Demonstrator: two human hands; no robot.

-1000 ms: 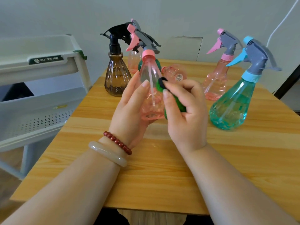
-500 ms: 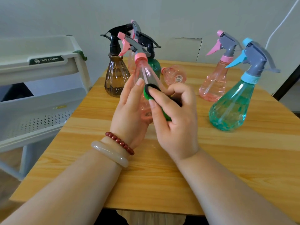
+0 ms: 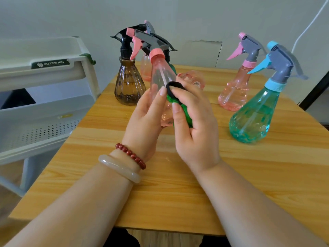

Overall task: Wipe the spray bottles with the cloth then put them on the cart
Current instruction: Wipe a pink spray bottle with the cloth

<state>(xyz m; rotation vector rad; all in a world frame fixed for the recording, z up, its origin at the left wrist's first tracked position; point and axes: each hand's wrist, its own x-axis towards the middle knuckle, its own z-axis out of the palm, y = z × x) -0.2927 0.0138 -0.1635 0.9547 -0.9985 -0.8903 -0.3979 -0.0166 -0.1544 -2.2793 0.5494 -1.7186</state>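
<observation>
Over the table (image 3: 178,193), left fingers (image 3: 157,102) clasp empty pink bottle (image 3: 160,75); right fingers (image 3: 188,98) pinch cloth (image 3: 185,115).

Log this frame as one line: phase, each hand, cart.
phase: wiping | left hand: holds pink spray bottle tilted | right hand: grips green cloth against it | cart: beside table

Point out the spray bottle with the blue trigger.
The teal bottle standing nearest on the right; its trigger and collar are light blue, whereas the other visible triggers are pink or black.
</observation>
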